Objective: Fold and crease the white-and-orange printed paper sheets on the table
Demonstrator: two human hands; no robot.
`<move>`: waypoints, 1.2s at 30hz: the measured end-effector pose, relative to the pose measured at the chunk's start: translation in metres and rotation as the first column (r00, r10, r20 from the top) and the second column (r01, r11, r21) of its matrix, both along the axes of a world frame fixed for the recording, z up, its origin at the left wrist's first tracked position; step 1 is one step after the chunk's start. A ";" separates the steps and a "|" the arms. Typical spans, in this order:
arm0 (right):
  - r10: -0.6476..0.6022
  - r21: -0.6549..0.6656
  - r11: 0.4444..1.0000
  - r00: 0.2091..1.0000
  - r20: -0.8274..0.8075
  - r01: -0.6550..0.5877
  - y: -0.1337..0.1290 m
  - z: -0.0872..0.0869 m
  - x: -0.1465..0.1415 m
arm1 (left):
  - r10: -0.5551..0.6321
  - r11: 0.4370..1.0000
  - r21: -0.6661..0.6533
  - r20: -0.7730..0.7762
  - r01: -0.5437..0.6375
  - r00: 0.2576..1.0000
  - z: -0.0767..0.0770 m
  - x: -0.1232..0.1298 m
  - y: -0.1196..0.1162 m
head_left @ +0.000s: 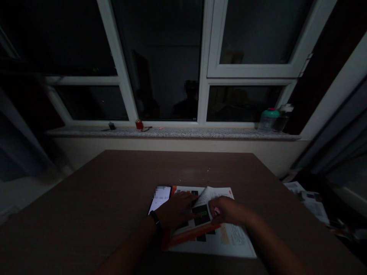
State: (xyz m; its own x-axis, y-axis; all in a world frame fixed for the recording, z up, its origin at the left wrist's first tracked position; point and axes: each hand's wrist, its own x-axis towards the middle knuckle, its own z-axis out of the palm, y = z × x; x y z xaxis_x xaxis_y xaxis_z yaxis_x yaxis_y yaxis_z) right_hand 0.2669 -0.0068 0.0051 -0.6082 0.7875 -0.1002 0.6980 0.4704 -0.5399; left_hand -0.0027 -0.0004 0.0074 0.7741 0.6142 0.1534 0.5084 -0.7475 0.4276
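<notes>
A printed booklet [237, 242] with orange bands and dark picture blocks lies on the table. One of its sheets [201, 214] is turned at an angle across the page below, its upper corner lifted. My left hand [179, 210], a dark band on its wrist, presses on this sheet with the fingers stretched out. At the sheet's right side my right hand [225, 210] is closed, with a bit of something pink showing between its fingers; blur and dim light hide what it is. A phone [161, 196] with a lit timer screen touches the booklet's left edge.
The brown table [86, 198] reaches to the wall under the window. On the stone sill [183, 132] stand a small red jar [139, 124], a dark little item [111, 125] and a green-lidded bottle [268, 119]. Papers [311, 200] are piled beyond the table's right edge.
</notes>
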 end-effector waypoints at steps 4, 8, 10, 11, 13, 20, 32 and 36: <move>0.013 -0.012 1.000 1.000 -0.004 -0.013 -0.002 0.003 0.002 | 0.010 1.000 -0.007 -0.019 -0.011 1.000 -0.002 -0.001 0.001; 0.020 0.017 1.000 1.000 -0.006 -0.020 -0.002 0.006 0.003 | 0.023 1.000 -0.002 -0.015 -0.023 1.000 -0.004 0.000 0.001; -0.018 0.101 0.995 0.999 -0.050 0.023 -0.002 0.007 -0.001 | 0.018 1.000 0.008 -0.026 -0.018 0.999 -0.003 0.001 0.000; -0.049 0.151 0.987 0.995 -0.086 0.062 -0.002 0.008 -0.005 | 0.014 1.000 0.014 -0.034 -0.014 0.999 -0.003 0.001 0.000; -0.151 0.247 0.950 0.974 -0.172 0.191 -0.003 0.007 -0.016 | 0.008 1.000 0.029 -0.038 -0.006 0.999 -0.001 0.002 -0.001; -0.239 0.439 0.850 0.957 -0.166 0.289 -0.013 -0.011 -0.061 | 0.000 0.999 0.040 -0.029 0.001 1.000 0.004 0.006 -0.005; -0.278 0.573 0.771 0.956 -0.091 0.279 -0.017 -0.027 -0.070 | 0.066 0.990 0.125 -0.039 -0.061 0.997 -0.009 -0.001 -0.001; -0.247 0.554 0.786 0.961 -0.126 0.274 -0.019 -0.029 -0.067 | 0.061 0.987 0.156 -0.086 -0.047 0.994 -0.018 -0.004 0.003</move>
